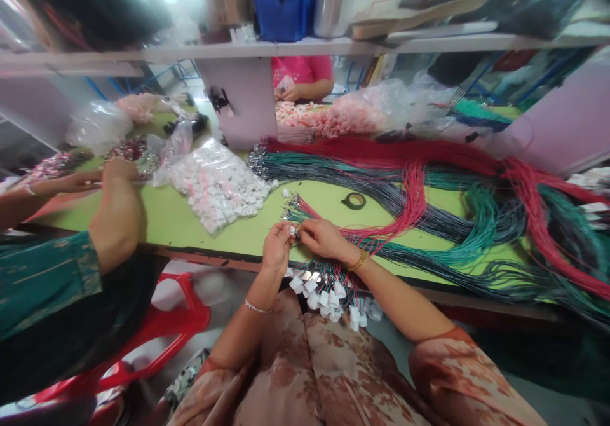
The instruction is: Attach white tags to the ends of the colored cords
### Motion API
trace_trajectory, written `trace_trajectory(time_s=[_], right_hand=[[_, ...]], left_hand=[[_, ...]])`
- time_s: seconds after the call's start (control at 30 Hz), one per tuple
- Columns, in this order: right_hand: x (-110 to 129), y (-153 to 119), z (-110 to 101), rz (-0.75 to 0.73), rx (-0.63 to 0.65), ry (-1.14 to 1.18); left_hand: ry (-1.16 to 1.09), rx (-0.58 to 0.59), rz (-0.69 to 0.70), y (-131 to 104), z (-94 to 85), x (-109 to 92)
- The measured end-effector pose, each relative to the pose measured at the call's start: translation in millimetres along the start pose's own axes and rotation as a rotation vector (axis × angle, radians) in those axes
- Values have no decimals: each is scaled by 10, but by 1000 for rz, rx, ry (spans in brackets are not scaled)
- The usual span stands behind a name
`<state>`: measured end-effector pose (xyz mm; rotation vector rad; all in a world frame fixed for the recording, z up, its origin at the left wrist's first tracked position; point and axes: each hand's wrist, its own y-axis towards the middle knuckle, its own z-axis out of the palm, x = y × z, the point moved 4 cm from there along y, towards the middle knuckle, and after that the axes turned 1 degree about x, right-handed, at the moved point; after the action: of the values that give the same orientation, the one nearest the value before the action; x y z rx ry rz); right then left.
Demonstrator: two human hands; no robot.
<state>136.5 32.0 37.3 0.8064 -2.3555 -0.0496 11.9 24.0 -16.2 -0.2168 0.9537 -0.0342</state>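
Observation:
My left hand (278, 245) pinches a small white connector housing (292, 229) just above the bench's front edge. Close against it, my right hand (324, 238) is closed on a thin wire at the connector; the wire's colour is hard to make out. Behind my fingers lie loose wire ends with metal tips (294, 206), in red, green and dark grey. Below my hands, several wires with white connectors (325, 299) on their ends hang over the edge. A clear bag of white connectors (216, 184) rests to the left of my hands.
Long bundles of red wires (381, 152), green wires (481, 222) and grey wires (414, 216) run right across the green bench top (248, 226). A roll of black tape (354, 201) lies behind my hands. A co-worker's arm (117, 216) is at left, beside a red chair (181, 311). Overhead is a shelf (305, 48).

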Motion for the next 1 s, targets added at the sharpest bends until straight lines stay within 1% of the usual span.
trace_trajectory(time_s=[0.1, 0.2, 0.27, 0.3, 0.33, 0.4, 0.47, 0.53, 0.63, 0.7, 0.77, 0.87, 1.0], right_hand=[[-6, -14, 31, 64, 0, -88], [-105, 74, -2, 55, 32, -28], [-269, 205, -71, 99, 17, 33], [-380, 281, -114, 159, -23, 23], [-500, 353, -146, 242, -54, -21], [-702, 471, -151, 372, -52, -123], [-825, 532, -110, 428, -38, -141], [-879, 531, -74, 433, -48, -93], [-896, 467, -114, 410, -133, -45], [-883, 435, -187, 386, -216, -23], [-840, 435, -252, 344, -273, 41], [-698, 476, -289, 252, -280, 207], [-456, 480, -254, 167, -238, 403]], left_hand=[[23, -4, 21, -8, 4, -2], [24, 3, -9, 17, -30, -13], [10, 6, -33, 47, -64, -20], [6, 5, -42, 60, -80, -21], [5, 5, -50, 69, -93, -18], [8, 4, -58, 74, -111, -8], [9, 13, -48, 63, -118, -2], [8, 35, -38, 46, -119, -1], [1, 55, -44, 32, -122, 5], [-1, 49, -49, 35, -127, 13], [0, 30, -50, 41, -129, 22], [-1, 13, -35, 44, -119, 21], [-12, 49, -12, 41, -80, -17]])
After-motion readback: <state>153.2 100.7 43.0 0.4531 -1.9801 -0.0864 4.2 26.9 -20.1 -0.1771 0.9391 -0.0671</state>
